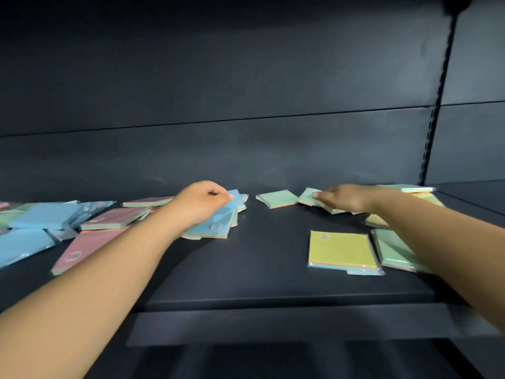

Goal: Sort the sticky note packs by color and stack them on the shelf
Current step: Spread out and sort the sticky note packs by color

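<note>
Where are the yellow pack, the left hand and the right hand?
yellow pack (338, 248): head view, top face.
left hand (200, 203): head view, back of hand.
right hand (343, 198): head view, back of hand.

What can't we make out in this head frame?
- Blue packs at far left: cut off by the frame edge; count unknown.
- Green pack at right: partly covered by the right forearm.
- Right hand: motion-blurred; grip on the green pack beneath it unclear.
- Round label on the yellow pack: too small to read.
- Packs under the left hand: hidden beneath its blue pack.
</note>
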Tool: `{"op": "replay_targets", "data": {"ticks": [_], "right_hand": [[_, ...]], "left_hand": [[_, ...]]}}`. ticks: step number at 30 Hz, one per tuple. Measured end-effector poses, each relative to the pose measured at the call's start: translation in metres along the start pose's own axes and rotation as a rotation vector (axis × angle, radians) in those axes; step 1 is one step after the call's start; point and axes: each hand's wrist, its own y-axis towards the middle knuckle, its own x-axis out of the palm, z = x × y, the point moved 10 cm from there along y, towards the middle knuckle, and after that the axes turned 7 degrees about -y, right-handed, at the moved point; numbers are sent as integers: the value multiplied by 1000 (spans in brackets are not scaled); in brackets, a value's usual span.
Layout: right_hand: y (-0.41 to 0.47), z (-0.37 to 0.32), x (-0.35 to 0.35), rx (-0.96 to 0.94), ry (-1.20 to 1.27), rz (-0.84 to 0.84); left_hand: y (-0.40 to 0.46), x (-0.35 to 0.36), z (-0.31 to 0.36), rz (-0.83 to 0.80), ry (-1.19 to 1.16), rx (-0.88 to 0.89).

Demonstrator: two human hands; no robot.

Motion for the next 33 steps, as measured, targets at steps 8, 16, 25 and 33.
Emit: {"op": "replay_targets", "data": {"ticks": [8, 16, 25, 33], "right_hand": [[19, 52, 1, 99, -157, -40], [47, 61, -14, 75, -208, 23], [81, 61, 19, 99, -186, -105], [76, 60, -9, -30, 449, 171]], "left_hand": [[45, 89, 21, -93, -41, -164], [74, 119, 9, 41, 342, -319], [104, 130, -10, 96, 396, -309], [106, 122, -6, 202, -331, -144]]}}
